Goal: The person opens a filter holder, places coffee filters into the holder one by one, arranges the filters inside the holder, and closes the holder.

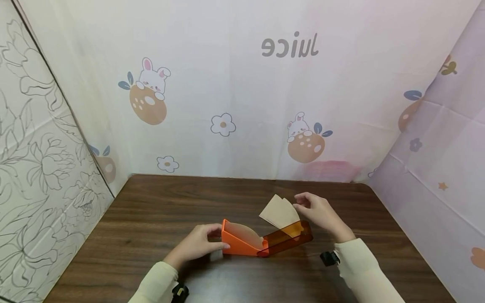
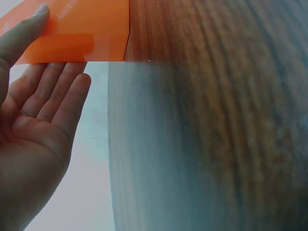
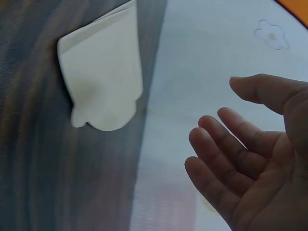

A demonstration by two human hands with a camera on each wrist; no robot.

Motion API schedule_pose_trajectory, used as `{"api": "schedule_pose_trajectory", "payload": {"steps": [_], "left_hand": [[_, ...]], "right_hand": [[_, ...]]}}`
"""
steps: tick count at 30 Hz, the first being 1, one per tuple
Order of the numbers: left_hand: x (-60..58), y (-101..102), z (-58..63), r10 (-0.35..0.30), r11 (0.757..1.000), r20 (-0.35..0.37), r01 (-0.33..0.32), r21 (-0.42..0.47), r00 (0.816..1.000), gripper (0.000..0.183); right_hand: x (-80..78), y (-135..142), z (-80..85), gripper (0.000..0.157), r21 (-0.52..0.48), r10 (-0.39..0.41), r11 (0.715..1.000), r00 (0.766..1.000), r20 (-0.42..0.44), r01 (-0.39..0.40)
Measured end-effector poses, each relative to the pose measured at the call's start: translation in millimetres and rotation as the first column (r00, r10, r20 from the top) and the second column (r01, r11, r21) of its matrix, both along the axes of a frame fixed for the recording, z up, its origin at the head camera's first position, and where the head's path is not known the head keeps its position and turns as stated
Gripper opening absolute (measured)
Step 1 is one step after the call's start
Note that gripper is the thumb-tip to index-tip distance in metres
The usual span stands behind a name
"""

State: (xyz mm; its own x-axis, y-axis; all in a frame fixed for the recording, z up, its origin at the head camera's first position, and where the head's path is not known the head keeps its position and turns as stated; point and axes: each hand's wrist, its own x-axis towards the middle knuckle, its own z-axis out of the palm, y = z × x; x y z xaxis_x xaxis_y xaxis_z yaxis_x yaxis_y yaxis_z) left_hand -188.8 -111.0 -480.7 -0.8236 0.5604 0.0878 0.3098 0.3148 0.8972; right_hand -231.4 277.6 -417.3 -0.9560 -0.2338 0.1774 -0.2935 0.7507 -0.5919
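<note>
An orange coffee filter holder [image 1: 242, 244] sits on the wooden table, with paper filters [image 1: 244, 232] inside it. Its translucent amber lid [image 1: 289, 237] is swung open to the right. My left hand [image 1: 198, 242] grips the holder's left end, thumb on the front and fingers around the end; the left wrist view shows the thumb on the orange wall [image 2: 91, 29]. Behind the lid lies a loose stack of tan coffee filters [image 1: 280, 212], slightly fanned. My right hand [image 1: 316, 210] hovers beside that stack, fingers loosely bent and holding nothing; in the right wrist view a gap separates it from the filters [image 3: 101, 72].
The brown wooden table [image 1: 170, 202] reaches back to a printed curtain [image 1: 227, 84] with rabbits and flowers. Side panels, one with line-drawn flowers [image 1: 45, 160], flank it. A dark wrist camera [image 1: 329, 258] sits at the right cuff.
</note>
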Motion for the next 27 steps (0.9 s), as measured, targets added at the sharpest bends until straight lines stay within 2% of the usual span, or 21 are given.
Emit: {"api": "schedule_pose_trajectory", "payload": {"steps": [7,14,27], "left_hand": [[0.4,-0.3,0.6,0.001,1.0,-0.002,-0.001,-0.002,1.0,0.03],[0.1,-0.3,0.3,0.001,1.0,-0.004,-0.001,-0.003,1.0,0.029],[-0.1,-0.4,0.1,-0.006,1.0,-0.001,0.006,0.015,1.0,0.029]], "right_hand": [[-5.1,1.9,-14.6,0.04,0.019,-0.01,1.0,0.997,0.077,0.009],[-8.4,3.9,-25.9,0.051,0.049,0.008,0.999,0.991,0.133,-0.014],[-15.7,4.1,-39.4,0.056,0.119,-0.081,0.991,0.972,0.218,0.056]]}}
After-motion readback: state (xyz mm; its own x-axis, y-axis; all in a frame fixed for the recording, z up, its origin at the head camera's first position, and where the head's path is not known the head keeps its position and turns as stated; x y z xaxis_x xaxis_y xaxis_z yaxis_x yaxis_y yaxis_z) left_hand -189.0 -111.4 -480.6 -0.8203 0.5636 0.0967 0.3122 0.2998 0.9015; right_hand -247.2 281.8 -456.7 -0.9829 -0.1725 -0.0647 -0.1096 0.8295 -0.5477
